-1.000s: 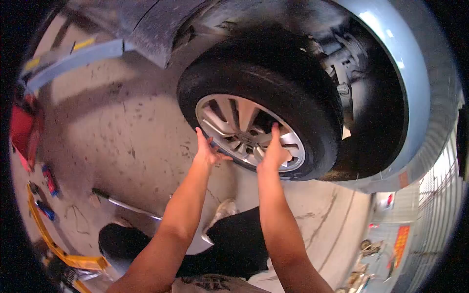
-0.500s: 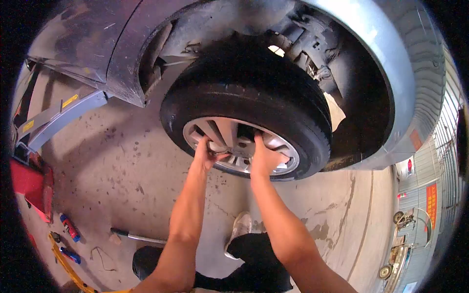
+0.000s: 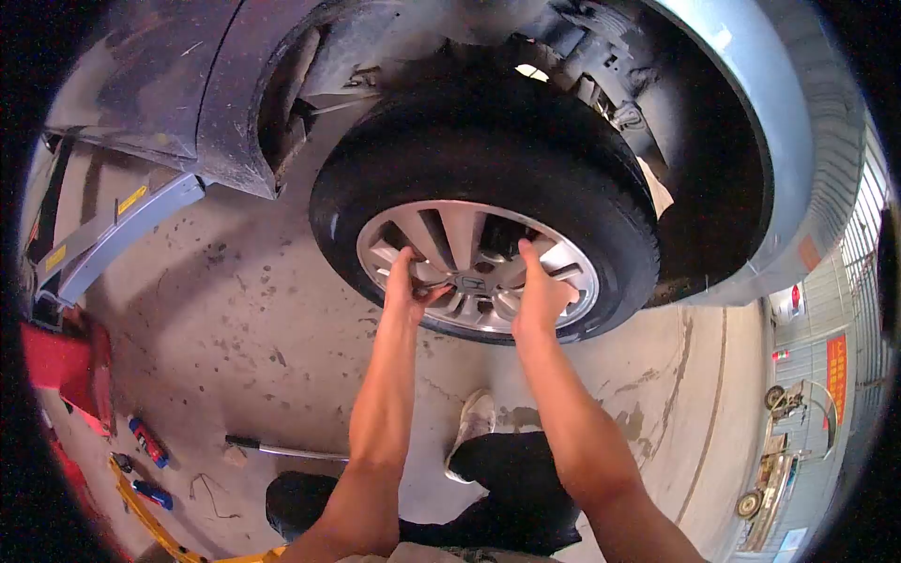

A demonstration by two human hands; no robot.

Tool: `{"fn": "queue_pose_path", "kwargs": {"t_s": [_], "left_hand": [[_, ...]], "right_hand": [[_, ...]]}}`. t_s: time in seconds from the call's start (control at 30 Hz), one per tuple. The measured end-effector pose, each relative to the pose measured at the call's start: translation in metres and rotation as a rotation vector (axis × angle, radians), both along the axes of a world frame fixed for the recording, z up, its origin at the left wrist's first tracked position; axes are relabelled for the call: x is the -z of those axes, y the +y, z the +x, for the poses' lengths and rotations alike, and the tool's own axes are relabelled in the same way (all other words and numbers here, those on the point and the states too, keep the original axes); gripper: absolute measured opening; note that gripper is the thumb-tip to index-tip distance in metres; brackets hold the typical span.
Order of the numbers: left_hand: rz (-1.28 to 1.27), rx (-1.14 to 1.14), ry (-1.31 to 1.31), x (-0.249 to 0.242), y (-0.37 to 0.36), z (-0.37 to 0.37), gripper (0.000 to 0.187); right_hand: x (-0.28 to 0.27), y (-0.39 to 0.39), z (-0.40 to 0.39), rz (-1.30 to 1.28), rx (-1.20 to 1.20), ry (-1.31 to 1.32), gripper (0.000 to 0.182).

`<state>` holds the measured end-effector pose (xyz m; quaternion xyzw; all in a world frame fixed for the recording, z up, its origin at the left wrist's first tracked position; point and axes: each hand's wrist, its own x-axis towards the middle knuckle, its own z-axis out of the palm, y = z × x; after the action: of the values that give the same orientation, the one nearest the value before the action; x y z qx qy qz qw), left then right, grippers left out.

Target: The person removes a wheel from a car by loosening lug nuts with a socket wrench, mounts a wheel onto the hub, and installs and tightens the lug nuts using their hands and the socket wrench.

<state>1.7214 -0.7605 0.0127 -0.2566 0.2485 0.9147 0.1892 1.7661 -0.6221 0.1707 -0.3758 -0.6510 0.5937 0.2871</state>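
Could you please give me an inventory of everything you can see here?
Wheel: one, black tyre and silver rim, centre
Car: one, grey-blue, partly visible, above and around the wheel
Metal arm: one, blue-grey with yellow labels, left
Red object: one, red, far left
Small containers: two, red and blue, mostly blue, lower-left floor
Bar: one, silver with dark end, floor
Curved piece: one, yellow, lower left
Banner: one, orange-red, right background
Shoe: one visible, pale, below the wheel
Hands: two, bare, left and right on the rim
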Motion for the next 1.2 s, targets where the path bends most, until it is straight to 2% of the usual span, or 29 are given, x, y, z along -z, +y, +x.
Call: {"fn": "queue_pose_path", "kwargs": {"t_s": [0.1,0.13,0.27,0.43,0.6,0.7,0.8,0.9,0.93,1.0,1.07,1.2], "left_hand": [[-0.025,0.017,-0.011,-0.015,-0.001,0.003,0.045],[-0.022,0.028,-0.017,-0.022,-0.003,0.003,0.042],[-0.001,0.033,-0.031,-0.02,-0.001,0.009,0.04],[0.073,0.033,-0.076,-0.011,0.001,0.0,0.048],[0.132,-0.01,-0.116,-0.016,0.003,0.0,0.041],[0.18,-0.021,-0.055,-0.007,0.003,-0.002,0.039],[0.098,-0.012,-0.05,-0.011,0.001,0.001,0.046],[0.157,0.029,-0.029,0.003,-0.001,-0.002,0.048],[0.169,0.009,-0.01,0.006,-0.001,-0.002,0.05],[0.163,-0.001,0.043,0.001,-0.002,-0.004,0.051],[0.148,-0.011,0.04,-0.002,-0.001,0.006,0.055],[0.107,-0.037,0.002,0.005,0.007,0.003,0.05]], "right_hand": [[0.0,0.002,0.002,-0.057,-0.043,0.067,0.09],[0.001,0.004,0.001,-0.062,-0.044,0.064,0.081],[-0.006,0.003,0.005,-0.031,-0.019,0.064,0.074],[-0.011,0.004,-0.004,-0.015,-0.035,0.055,0.101],[-0.02,0.0,-0.004,0.012,-0.083,0.091,0.103],[-0.011,0.001,-0.008,0.034,-0.056,0.093,0.088],[-0.002,0.009,-0.012,0.101,-0.086,0.138,0.079],[0.011,0.026,-0.016,0.009,-0.122,0.074,0.076],[0.009,0.03,-0.015,-0.019,-0.158,0.077,0.104],[0.011,0.034,-0.019,-0.04,-0.2,0.074,0.106],[0.014,0.037,-0.018,-0.021,-0.153,0.041,0.077],[0.018,0.048,-0.022,0.051,-0.156,0.05,0.041]]}}
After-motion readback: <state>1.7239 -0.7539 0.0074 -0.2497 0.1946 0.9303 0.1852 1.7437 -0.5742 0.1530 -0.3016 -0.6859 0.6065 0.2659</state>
